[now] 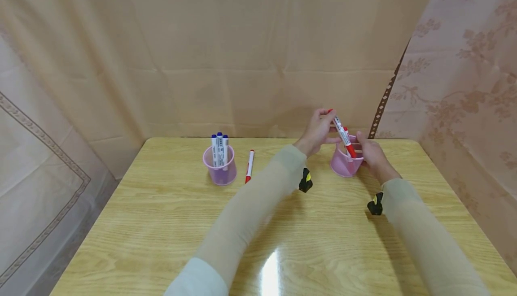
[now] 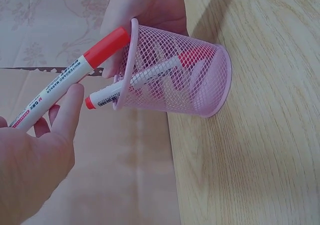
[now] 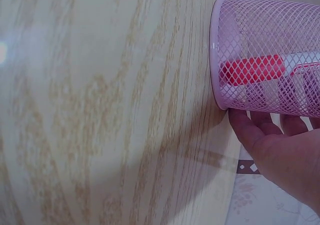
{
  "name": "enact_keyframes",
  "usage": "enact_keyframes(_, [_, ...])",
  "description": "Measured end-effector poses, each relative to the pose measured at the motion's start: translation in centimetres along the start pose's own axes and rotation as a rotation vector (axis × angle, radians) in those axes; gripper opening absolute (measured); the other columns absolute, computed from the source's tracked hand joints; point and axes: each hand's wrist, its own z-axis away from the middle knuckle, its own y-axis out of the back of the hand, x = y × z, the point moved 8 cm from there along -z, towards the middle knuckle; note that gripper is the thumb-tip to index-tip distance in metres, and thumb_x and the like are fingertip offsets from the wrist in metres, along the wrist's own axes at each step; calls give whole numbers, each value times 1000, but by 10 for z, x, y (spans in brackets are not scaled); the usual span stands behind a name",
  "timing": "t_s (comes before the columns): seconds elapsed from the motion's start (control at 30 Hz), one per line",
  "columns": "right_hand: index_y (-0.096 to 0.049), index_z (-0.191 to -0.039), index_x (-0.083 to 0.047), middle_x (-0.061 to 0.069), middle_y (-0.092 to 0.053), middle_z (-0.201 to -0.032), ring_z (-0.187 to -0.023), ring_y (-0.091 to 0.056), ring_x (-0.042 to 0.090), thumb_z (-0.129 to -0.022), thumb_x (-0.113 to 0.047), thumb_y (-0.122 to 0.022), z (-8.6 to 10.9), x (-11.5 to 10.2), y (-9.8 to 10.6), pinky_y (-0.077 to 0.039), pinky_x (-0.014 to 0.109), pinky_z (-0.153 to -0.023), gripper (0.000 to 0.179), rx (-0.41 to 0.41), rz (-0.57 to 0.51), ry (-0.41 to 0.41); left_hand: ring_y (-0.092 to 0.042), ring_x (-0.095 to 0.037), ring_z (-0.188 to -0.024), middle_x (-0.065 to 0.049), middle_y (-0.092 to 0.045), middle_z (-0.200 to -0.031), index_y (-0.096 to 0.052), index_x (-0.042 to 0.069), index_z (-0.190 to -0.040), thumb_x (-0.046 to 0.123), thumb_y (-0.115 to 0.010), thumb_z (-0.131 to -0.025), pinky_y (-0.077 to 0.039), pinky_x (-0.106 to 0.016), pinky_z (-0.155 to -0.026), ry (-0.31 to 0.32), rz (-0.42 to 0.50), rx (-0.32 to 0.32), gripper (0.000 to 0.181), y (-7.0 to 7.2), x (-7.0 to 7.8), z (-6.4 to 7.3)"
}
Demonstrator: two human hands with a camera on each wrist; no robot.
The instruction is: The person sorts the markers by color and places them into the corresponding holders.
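My left hand [image 1: 317,131] pinches a red whiteboard marker [image 1: 340,129] near its upper end. The marker slants with its red cap downward, and in the left wrist view that cap is right at the rim of a pink mesh pen holder [image 2: 220,85]. Inside this holder leans another red marker [image 2: 162,70], cap at the bottom, its tail sticking out past the rim. My right hand [image 1: 373,156] grips the holder from its right side; in the right wrist view its fingers [image 3: 245,127] pass behind the mesh.
Left of centre, a second pink pen holder [image 1: 223,177] holds several blue-capped markers [image 1: 220,149] upright. A loose red marker [image 1: 250,166] lies on the wooden table [image 1: 161,224] between the holders, near my left forearm. A beige curtain [image 1: 222,54] hangs behind the table's back edge.
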Motion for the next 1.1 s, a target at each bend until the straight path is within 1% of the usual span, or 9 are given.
enact_keyframes(0.1, [-28,-159,-3,25,-30,-158,-123,-47,28,-103,-65,-19,0,0,1,-46,36,-97,83,1,5,-3,-63,-22,-86,-8,-58,-97,-49,12,-118,27,-54,-107,-58,-53,-86,-7,-4,0,19,0,0,-1])
enact_keyframes(0.17, [-27,-159,-3,25,-30,-159,-128,-44,31,-103,-66,-19,0,0,1,-44,40,-103,85,-1,4,-3,-63,-22,-86,-8,-58,-96,-50,13,-117,27,-55,-107,-58,-52,-85,-13,-7,8,18,0,0,-1])
enact_keyframes(0.3, [-26,-159,-1,25,-29,-160,-138,-37,37,-103,-66,-19,0,2,1,-38,48,-112,86,-3,-11,-6,-62,-21,-85,-6,-57,-95,-51,13,-116,26,-55,-106,-60,-50,-83,-31,-3,26,17,2,-1,-3])
enact_keyframes(0.4, [-25,-159,-1,26,-28,-160,-140,-35,39,-102,-66,-18,-1,2,1,-35,51,-114,86,1,-10,-4,-63,-21,-85,-5,-58,-93,-52,14,-115,25,-56,-106,-60,-49,-83,-46,-9,40,15,3,-1,-4])
enact_keyframes(0.6, [-25,-159,0,27,-27,-160,-141,-33,44,-103,-66,-18,0,1,2,-31,56,-116,87,3,13,-3,-62,-20,-85,-6,-59,-92,-55,14,-115,23,-58,-105,-57,-54,-87,-52,-21,71,14,4,-4,-5])
enact_keyframes(0.7, [-23,-159,0,28,-27,-160,-140,-35,43,-103,-65,-17,0,1,1,-33,54,-116,86,-3,5,2,-63,-20,-87,-6,-60,-95,-55,13,-117,22,-58,-105,-56,-54,-88,-43,-36,77,15,4,-5,-4])
enact_keyframes(0.87, [-23,-158,1,28,-28,-159,-136,-39,38,-103,-64,-17,-1,1,0,-39,47,-112,86,-3,-4,7,-64,-24,-92,-6,-60,-95,-55,14,-115,22,-59,-104,-58,-51,-87,-27,-57,77,14,5,-7,-3])
enact_keyframes(0.97, [-24,-158,2,28,-29,-158,-137,-38,37,-103,-65,-17,-1,1,0,-38,46,-112,87,1,-5,4,-63,-26,-94,-5,-59,-95,-55,14,-114,22,-59,-105,-58,-50,-87,-20,-72,63,13,4,-8,-2])
enact_keyframes(1.1, [-25,-158,2,28,-30,-158,-137,-37,38,-103,-66,-18,-1,1,0,-38,46,-113,88,2,-10,3,-63,-23,-91,-5,-59,-95,-55,14,-114,23,-59,-104,-58,-48,-87,-12,-91,47,14,3,-10,-1])
